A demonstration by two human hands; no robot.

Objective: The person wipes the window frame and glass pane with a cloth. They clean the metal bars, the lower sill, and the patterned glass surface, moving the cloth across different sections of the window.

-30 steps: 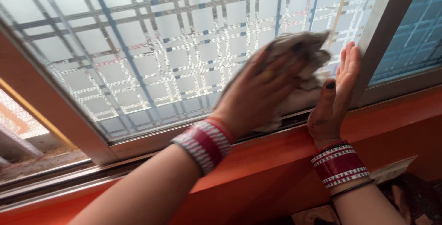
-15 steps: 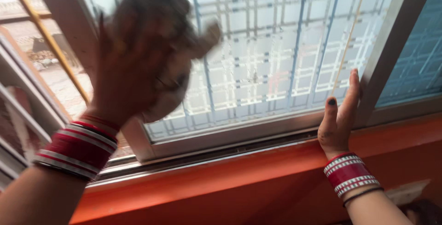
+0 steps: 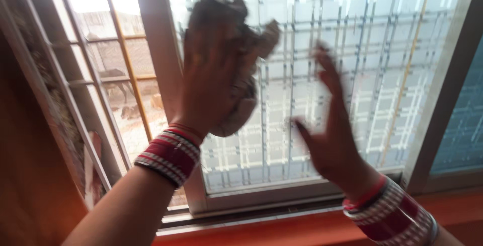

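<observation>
So the left hand (image 3: 214, 75) is bunched around a grey-brown cloth (image 3: 241, 65), fingers clamped over it and pressing it flat against the patterned frosted pane (image 3: 382, 75), up near the pane's left edge, right beside the upright frame bar (image 3: 158, 60). The right hand (image 3: 329, 135) is open, fingers spread and holding nothing, raised in front of the middle of the same pane; can't tell if it actually touches the glass because it's smeared with motion blur.

Room-wise: the glass to the right of both hands is wide open all the way to the right frame post (image 3: 443, 105). To the left of the bar the window is slid open, with thin grille bars (image 3: 126, 60) and bright outdoors behind. The bottom track (image 3: 241, 218) and orange sill (image 3: 302, 231) run just below the wrists.

Hard to see: both hands are blurred, the cloth's lower part blends into the palm, and the right forearm is cut off at the bottom right corner. Red and white bangles (image 3: 168, 158) sit on the left wrist, same kind (image 3: 392, 216) on the right.

Compared with half a second ago, the right hand has left the right frame post and moved to mid-pane, and the cloth hand has shifted from over the frame bar onto the glass.
</observation>
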